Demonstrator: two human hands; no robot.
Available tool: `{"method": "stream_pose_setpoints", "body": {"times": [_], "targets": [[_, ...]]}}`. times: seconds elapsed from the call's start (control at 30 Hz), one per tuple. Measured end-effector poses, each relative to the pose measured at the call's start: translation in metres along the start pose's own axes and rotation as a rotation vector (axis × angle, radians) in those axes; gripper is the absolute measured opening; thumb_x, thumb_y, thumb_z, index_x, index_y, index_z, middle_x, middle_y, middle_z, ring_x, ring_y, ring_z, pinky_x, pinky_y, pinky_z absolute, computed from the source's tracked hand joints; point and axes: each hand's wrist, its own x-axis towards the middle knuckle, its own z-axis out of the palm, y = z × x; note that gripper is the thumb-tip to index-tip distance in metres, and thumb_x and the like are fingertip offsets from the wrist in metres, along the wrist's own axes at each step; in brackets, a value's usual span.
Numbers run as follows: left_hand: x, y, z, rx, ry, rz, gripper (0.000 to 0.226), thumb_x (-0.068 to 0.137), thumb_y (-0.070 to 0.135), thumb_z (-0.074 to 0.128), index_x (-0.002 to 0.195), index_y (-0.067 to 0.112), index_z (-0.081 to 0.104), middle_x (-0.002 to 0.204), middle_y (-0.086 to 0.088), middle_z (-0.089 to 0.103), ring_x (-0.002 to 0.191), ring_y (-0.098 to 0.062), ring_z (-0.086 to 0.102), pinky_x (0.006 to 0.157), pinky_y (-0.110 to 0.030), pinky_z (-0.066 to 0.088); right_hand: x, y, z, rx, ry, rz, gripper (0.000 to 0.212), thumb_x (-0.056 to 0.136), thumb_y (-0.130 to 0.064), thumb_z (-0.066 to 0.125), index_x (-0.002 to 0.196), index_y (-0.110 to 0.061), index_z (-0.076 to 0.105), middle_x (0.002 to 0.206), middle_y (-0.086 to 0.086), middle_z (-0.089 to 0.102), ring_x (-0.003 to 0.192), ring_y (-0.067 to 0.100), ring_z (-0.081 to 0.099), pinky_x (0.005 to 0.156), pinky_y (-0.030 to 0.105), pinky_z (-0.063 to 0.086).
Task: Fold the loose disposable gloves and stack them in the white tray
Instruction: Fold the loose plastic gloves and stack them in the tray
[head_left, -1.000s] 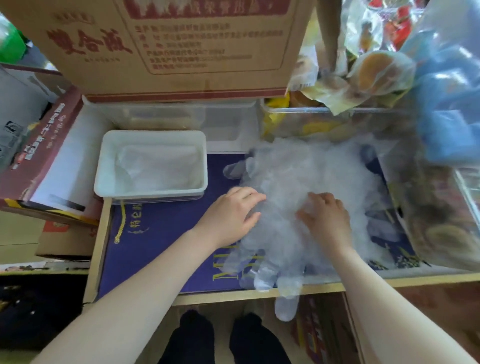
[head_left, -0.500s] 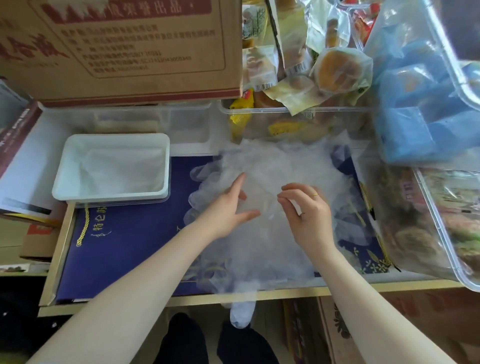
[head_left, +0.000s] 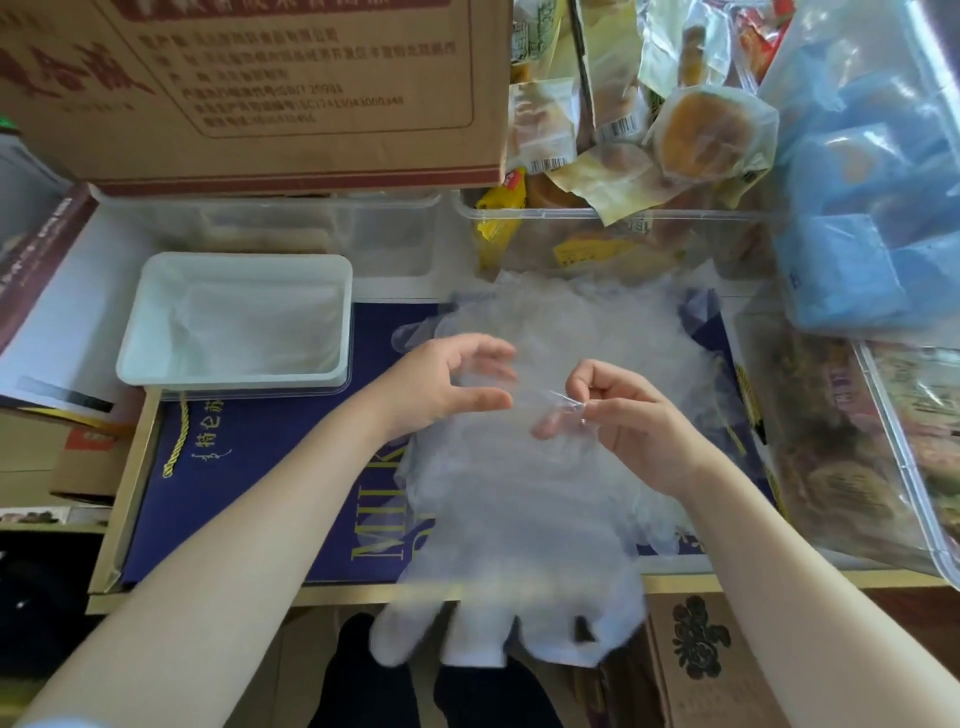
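two hands have left the flat-pressing pose of a second ago and now work above the pile of loose gloves (head_left: 550, 467) on the bench. the right hand (head_left: 631, 421) has gone from lying palm-down on the heap to pinching a thin edge of clear film between thumb and forefinger, the other fingers (head_left: 545, 430) curled below it. the left hand (head_left: 441, 384) has lifted off the plastic too; its fingers (head_left: 488, 347) and thumb are spread in an open c shape, and whether they hold a layer of film is hard to tell, since the material is see-through and that part is blurred.

the pile itself sits in the same place, spread over the dark blue box lid (head_left: 249, 493), with several glove tips hanging off the front edge of the bench (head_left: 208, 597). the white tray (head_left: 156, 291) stands to the left of the pile, well apart from both hands, with what looks like some folded film already lying in it.

my reading is that smoothing has given way to separating: one glove is being peeled from the heap so it can be folded. the film is limp and clingy, so a second glove may come up with the first. a firmer hold by the left hand would likely help before any fold is made.
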Motion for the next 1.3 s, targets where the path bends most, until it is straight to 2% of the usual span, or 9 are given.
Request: {"method": "stream_pose_setpoints", "body": {"times": [0.1, 0.2, 0.3, 0.47, 0.57, 0.7, 0.83, 1.07, 1.3], "targets": [[-0.006, -0.002, 0.002, -0.103, 0.075, 0.044, 0.005, 0.083, 0.011, 0.067, 0.082, 0.016, 0.067, 0.075, 0.007, 0.069, 0.075, -0.004, 0.064, 0.078, -0.014, 0.048, 0.006, 0.001, 0.005, 0.136, 0.113, 0.034, 0.007, 0.075, -0.001, 0.043, 0.076, -0.008, 0.043, 0.071, 0.012, 0.067, 0.074, 0.026, 0.066, 0.070, 0.031, 0.048], [-0.014, -0.011, 0.000, -0.129, 0.222, 0.041, 0.013, 0.089, 0.009, 0.060, 0.078, 0.015, 0.064, 0.068, 0.005, 0.069, 0.067, -0.012, 0.063, 0.077, -0.027, 0.051, 0.014, 0.006, 0.015, 0.176, 0.363, 0.187, 0.017, 0.094, -0.022, 0.044, 0.085, -0.009, 0.049, 0.066, 0.012, 0.069, 0.071, 0.028, 0.064, 0.064, 0.029, 0.050], [-0.023, -0.020, -0.003, -0.092, 0.294, 0.018, 0.016, 0.090, 0.011, 0.058, 0.077, 0.018, 0.063, 0.069, 0.006, 0.069, 0.066, -0.012, 0.064, 0.078, -0.032, 0.051, 0.014, 0.010, 0.022, 0.083, 0.328, 0.375, 0.046, 0.087, -0.053, 0.042, 0.099, -0.011, 0.058, 0.077, 0.015, 0.072, 0.076, 0.026, 0.068, 0.068, 0.034, 0.051], [-0.044, -0.021, -0.004, -0.189, 0.439, -0.035, 0.026, 0.095, 0.009, 0.049, 0.072, 0.016, 0.061, 0.064, 0.005, 0.064, 0.062, -0.013, 0.061, 0.068, -0.025, 0.050, -0.001, 0.025, 0.036, -0.099, 0.279, 0.355, 0.010, 0.090, -0.013, 0.058, 0.084, -0.006, 0.054, 0.067, 0.003, 0.071, 0.063, 0.011, 0.067, 0.061, 0.021, 0.053], [-0.055, -0.029, -0.004, -0.047, 0.562, -0.114, 0.026, 0.095, 0.013, 0.045, 0.072, 0.016, 0.057, 0.058, 0.001, 0.060, 0.047, -0.010, 0.053, 0.060, -0.028, 0.045, -0.004, 0.038, 0.043, -0.310, 0.331, 0.368, 0.013, 0.090, -0.010, 0.059, 0.078, -0.009, 0.056, 0.059, -0.002, 0.064, 0.054, 0.010, 0.055, 0.050, 0.014, 0.042], [-0.076, -0.038, -0.012, 0.162, 0.628, -0.121, 0.019, 0.096, 0.021, 0.048, 0.081, 0.015, 0.058, 0.055, 0.004, 0.056, 0.049, -0.004, 0.046, 0.056, -0.022, 0.040, 0.001, 0.056, 0.031, -0.636, 0.670, 0.275, 0.017, 0.090, -0.017, 0.059, 0.107, -0.013, 0.058, 0.099, 0.008, 0.061, 0.081, 0.021, 0.058, 0.068, 0.022, 0.049], [-0.097, -0.038, -0.022, 0.124, 0.602, -0.124, 0.013, 0.094, 0.022, 0.053, 0.085, 0.023, 0.063, 0.051, 0.007, 0.053, 0.050, 0.000, 0.048, 0.052, -0.008, 0.038, 0.005, 0.066, 0.014, -1.048, 0.729, 0.338, 0.061, 0.088, -0.030, 0.061, 0.140, -0.010, 0.034, 0.140, 0.012, 0.035, 0.117, 0.031, 0.048, 0.093, 0.038, 0.043], [-0.108, -0.024, -0.022, 0.133, 0.488, -0.134, 0.010, 0.089, 0.021, 0.061, 0.083, 0.027, 0.065, 0.077, 0.007, 0.067, 0.069, 0.002, 0.057, 0.064, -0.009, 0.043, 0.006, 0.069, 0.011, -1.066, 0.786, 0.325, 0.018, 0.090, -0.021, 0.052, 0.101, -0.012, 0.062, 0.101, 0.011, 0.065, 0.080, 0.025, 0.053, 0.064, 0.029, 0.039], [-0.104, -0.002, -0.010, 0.129, 0.335, -0.044, 0.011, 0.090, 0.024, 0.059, 0.091, 0.024, 0.071, 0.078, 0.006, 0.068, 0.075, -0.007, 0.059, 0.066, -0.016, 0.049, -0.015, 0.037, 0.012, -1.043, 0.912, -0.013, 0.013, 0.093, -0.018, 0.055, 0.097, -0.010, 0.064, 0.104, 0.005, 0.059, 0.096, 0.021, 0.053, 0.073, 0.028, 0.036]]}}
